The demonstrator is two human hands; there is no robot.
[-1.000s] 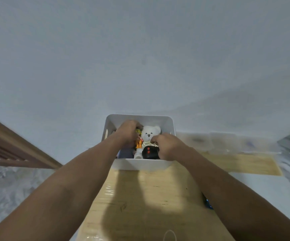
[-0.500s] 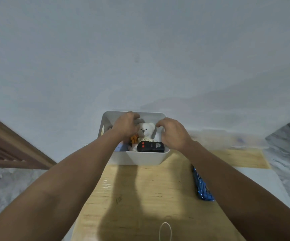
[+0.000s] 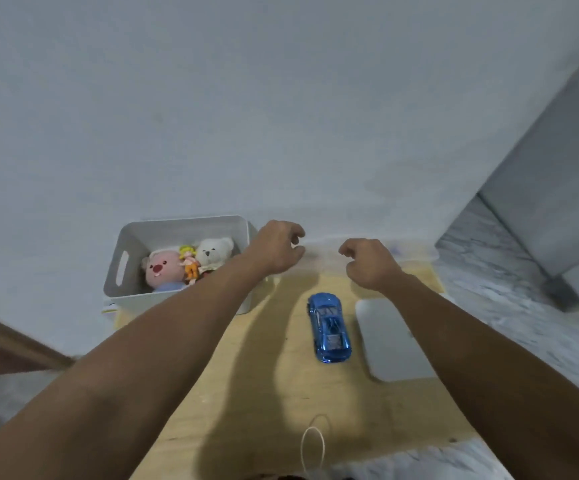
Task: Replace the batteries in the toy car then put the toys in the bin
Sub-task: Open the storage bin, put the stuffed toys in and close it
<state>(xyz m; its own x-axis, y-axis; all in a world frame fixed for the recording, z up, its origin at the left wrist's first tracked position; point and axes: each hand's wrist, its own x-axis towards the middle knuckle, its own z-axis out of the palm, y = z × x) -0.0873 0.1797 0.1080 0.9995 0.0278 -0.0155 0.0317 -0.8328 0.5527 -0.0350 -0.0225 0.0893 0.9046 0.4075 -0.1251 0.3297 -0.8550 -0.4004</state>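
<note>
A white bin (image 3: pixel 132 242) stands at the back left of the wooden board (image 3: pixel 264 368). Inside it sit a pink plush (image 3: pixel 161 270), a small yellow-and-orange doll (image 3: pixel 189 263) and a white teddy bear (image 3: pixel 213 254). A shiny blue toy car (image 3: pixel 329 327) lies on the board to the right of the bin. My left hand (image 3: pixel 276 247) hovers just right of the bin, fingers loosely curled, holding nothing. My right hand (image 3: pixel 367 263) hangs behind the car, also empty with curled fingers. My left forearm hides the bin's front right part.
A flat grey lid or pad (image 3: pixel 390 339) lies right of the car. A white loop of cord (image 3: pixel 312 448) rests near the board's front edge. A plain wall rises close behind. Marble floor (image 3: pixel 510 303) lies to the right, a wooden frame (image 3: pixel 0 344) to the left.
Both hands have come out of the bin and moved right, empty. The view has shifted right, so the blue car and grey lid now show fully. The black remote is hidden.
</note>
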